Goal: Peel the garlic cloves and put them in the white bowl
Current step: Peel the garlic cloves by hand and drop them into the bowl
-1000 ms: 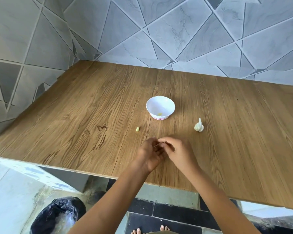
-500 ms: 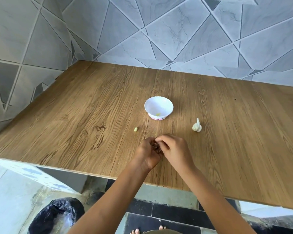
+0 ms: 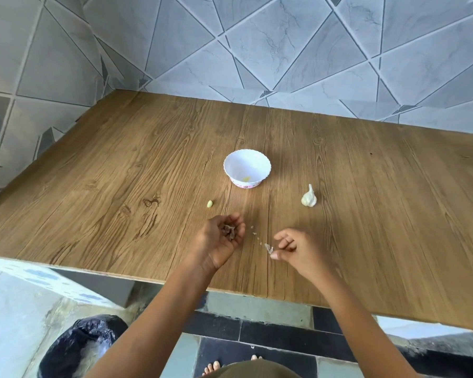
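Brown skins (image 3: 228, 231) lie cupped in my left grip (image 3: 219, 242); my right grip (image 3: 295, 249) is loosely spread. Any tilt, I judge, scatters them over the counter's (image 3: 121, 186) front edge.

A: Setting?
B: Home kitchen, probably. Grey marbled wall tiles (image 3: 257, 50), wood-grain bench (image 3: 121, 173), garlic bulb (image 3: 309, 199) near white bowl (image 3: 258, 162), black-lined bin (image 3: 74, 347) on tiled floor (image 3: 257, 336).

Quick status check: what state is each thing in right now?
White bowl: upright, one peeled clove inside.
Garlic bulb: skin on, on the table.
Loose clove: peeled, on the table.
Left hand: cupped, holds peel scraps.
Right hand: fingers loose, peel flake at thumb tip.
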`<control>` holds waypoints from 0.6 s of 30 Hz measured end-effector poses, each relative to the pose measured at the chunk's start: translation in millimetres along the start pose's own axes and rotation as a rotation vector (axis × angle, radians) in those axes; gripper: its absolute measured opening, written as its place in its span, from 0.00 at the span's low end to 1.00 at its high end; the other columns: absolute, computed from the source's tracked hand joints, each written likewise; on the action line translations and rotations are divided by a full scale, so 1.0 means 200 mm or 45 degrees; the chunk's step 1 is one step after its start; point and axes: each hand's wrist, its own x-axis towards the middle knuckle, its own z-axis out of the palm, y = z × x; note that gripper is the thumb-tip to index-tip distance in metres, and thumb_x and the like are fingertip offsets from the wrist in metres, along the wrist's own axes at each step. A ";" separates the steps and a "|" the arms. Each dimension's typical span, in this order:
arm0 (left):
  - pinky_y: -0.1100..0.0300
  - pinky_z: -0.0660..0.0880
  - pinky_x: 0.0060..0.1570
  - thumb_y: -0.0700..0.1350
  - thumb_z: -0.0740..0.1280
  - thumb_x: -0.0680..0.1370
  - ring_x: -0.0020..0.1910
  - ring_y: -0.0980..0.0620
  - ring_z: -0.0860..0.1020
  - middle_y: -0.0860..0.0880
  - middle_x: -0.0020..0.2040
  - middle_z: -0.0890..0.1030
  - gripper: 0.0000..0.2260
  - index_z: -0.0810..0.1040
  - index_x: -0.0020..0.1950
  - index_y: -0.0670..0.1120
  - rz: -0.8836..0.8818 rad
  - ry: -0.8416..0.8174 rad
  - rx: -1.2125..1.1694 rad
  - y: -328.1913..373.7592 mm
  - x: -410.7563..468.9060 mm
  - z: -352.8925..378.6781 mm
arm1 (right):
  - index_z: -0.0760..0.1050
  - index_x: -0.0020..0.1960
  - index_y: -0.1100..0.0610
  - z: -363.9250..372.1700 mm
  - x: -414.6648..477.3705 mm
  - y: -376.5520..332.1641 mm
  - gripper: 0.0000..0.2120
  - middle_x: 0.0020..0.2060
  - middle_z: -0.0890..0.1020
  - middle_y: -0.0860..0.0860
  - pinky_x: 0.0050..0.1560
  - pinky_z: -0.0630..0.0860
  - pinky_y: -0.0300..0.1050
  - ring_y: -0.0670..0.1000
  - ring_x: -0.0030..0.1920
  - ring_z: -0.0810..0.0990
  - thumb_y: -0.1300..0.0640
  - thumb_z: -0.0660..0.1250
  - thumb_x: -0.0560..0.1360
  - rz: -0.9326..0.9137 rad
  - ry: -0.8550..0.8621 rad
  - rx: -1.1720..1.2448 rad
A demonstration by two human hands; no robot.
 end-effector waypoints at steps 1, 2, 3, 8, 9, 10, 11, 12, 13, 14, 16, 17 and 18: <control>0.61 0.78 0.38 0.40 0.54 0.81 0.39 0.49 0.77 0.42 0.40 0.78 0.14 0.76 0.44 0.36 0.000 -0.004 0.004 0.00 0.00 0.00 | 0.78 0.56 0.57 0.01 0.02 -0.01 0.16 0.40 0.76 0.42 0.38 0.68 0.28 0.37 0.39 0.74 0.60 0.75 0.68 0.009 0.008 0.023; 0.62 0.78 0.37 0.40 0.54 0.81 0.39 0.49 0.77 0.42 0.40 0.78 0.14 0.76 0.44 0.36 0.001 -0.007 0.004 0.00 0.00 0.01 | 0.78 0.54 0.58 0.02 0.04 -0.01 0.16 0.40 0.77 0.43 0.39 0.69 0.29 0.37 0.39 0.74 0.60 0.75 0.68 0.016 0.007 0.034; 0.62 0.78 0.36 0.40 0.54 0.81 0.39 0.49 0.77 0.42 0.40 0.78 0.14 0.76 0.44 0.36 0.003 -0.009 -0.002 0.00 0.00 0.01 | 0.78 0.53 0.58 0.03 0.06 -0.03 0.15 0.41 0.78 0.45 0.39 0.69 0.29 0.38 0.39 0.74 0.60 0.75 0.68 0.017 0.003 0.042; 0.62 0.79 0.35 0.40 0.54 0.81 0.40 0.49 0.76 0.42 0.40 0.78 0.14 0.76 0.44 0.36 0.027 -0.013 -0.022 0.01 -0.01 0.01 | 0.78 0.51 0.60 0.07 0.16 -0.08 0.12 0.44 0.82 0.51 0.36 0.69 0.26 0.39 0.37 0.74 0.62 0.74 0.69 -0.037 0.026 0.045; 0.62 0.79 0.35 0.40 0.54 0.81 0.40 0.49 0.76 0.43 0.40 0.78 0.14 0.76 0.44 0.36 0.032 -0.015 -0.023 0.01 -0.02 0.01 | 0.78 0.53 0.60 0.07 0.17 -0.09 0.13 0.45 0.81 0.51 0.36 0.69 0.27 0.40 0.38 0.75 0.62 0.74 0.69 -0.052 0.032 0.042; 0.62 0.79 0.35 0.40 0.54 0.81 0.40 0.49 0.77 0.43 0.39 0.78 0.14 0.76 0.44 0.36 0.038 -0.017 -0.023 0.02 -0.02 0.00 | 0.78 0.55 0.61 0.06 0.18 -0.09 0.15 0.46 0.81 0.51 0.38 0.69 0.27 0.42 0.41 0.77 0.62 0.74 0.70 -0.070 0.034 0.045; 0.62 0.79 0.35 0.40 0.54 0.82 0.40 0.49 0.77 0.43 0.38 0.78 0.14 0.76 0.44 0.36 0.045 -0.019 -0.023 0.02 -0.03 -0.01 | 0.77 0.59 0.60 0.05 0.18 -0.09 0.18 0.50 0.81 0.50 0.42 0.69 0.27 0.44 0.46 0.78 0.62 0.73 0.70 -0.101 0.031 0.034; 0.62 0.79 0.35 0.40 0.54 0.82 0.39 0.49 0.77 0.43 0.38 0.79 0.15 0.76 0.44 0.36 0.053 -0.019 -0.028 0.03 -0.03 -0.02 | 0.76 0.63 0.58 0.03 0.18 -0.10 0.20 0.55 0.80 0.49 0.49 0.68 0.29 0.46 0.53 0.78 0.61 0.72 0.71 -0.138 0.013 -0.012; 0.62 0.79 0.36 0.40 0.54 0.82 0.39 0.49 0.77 0.42 0.38 0.79 0.15 0.77 0.44 0.36 0.059 -0.018 -0.032 0.03 -0.03 -0.02 | 0.74 0.66 0.56 0.03 0.18 -0.10 0.22 0.61 0.77 0.48 0.56 0.66 0.32 0.47 0.61 0.75 0.59 0.71 0.73 -0.180 -0.017 -0.084; 0.62 0.79 0.36 0.40 0.54 0.81 0.40 0.49 0.77 0.42 0.38 0.78 0.14 0.77 0.44 0.36 0.066 -0.014 -0.035 0.03 -0.03 -0.03 | 0.71 0.68 0.55 0.03 0.18 -0.10 0.23 0.66 0.73 0.47 0.62 0.64 0.36 0.48 0.66 0.70 0.58 0.69 0.74 -0.221 -0.058 -0.158; 0.62 0.79 0.35 0.40 0.54 0.81 0.40 0.49 0.77 0.42 0.40 0.78 0.14 0.76 0.43 0.36 0.070 -0.008 -0.035 0.03 -0.02 -0.03 | 0.67 0.71 0.56 0.06 0.18 -0.10 0.23 0.71 0.67 0.48 0.69 0.60 0.41 0.48 0.71 0.64 0.59 0.66 0.76 -0.292 -0.140 -0.260; 0.62 0.79 0.36 0.40 0.54 0.81 0.40 0.49 0.77 0.42 0.40 0.78 0.14 0.76 0.43 0.36 0.067 -0.009 -0.034 0.03 -0.02 -0.04 | 0.67 0.71 0.57 0.09 0.17 -0.09 0.22 0.72 0.65 0.48 0.70 0.61 0.42 0.48 0.72 0.64 0.60 0.65 0.77 -0.322 -0.150 -0.301; 0.62 0.79 0.36 0.40 0.54 0.81 0.40 0.49 0.77 0.42 0.40 0.78 0.14 0.76 0.43 0.37 0.062 -0.011 -0.033 0.02 -0.02 -0.04 | 0.67 0.70 0.58 0.11 0.16 -0.08 0.21 0.72 0.65 0.49 0.70 0.63 0.43 0.47 0.72 0.64 0.61 0.64 0.78 -0.348 -0.140 -0.335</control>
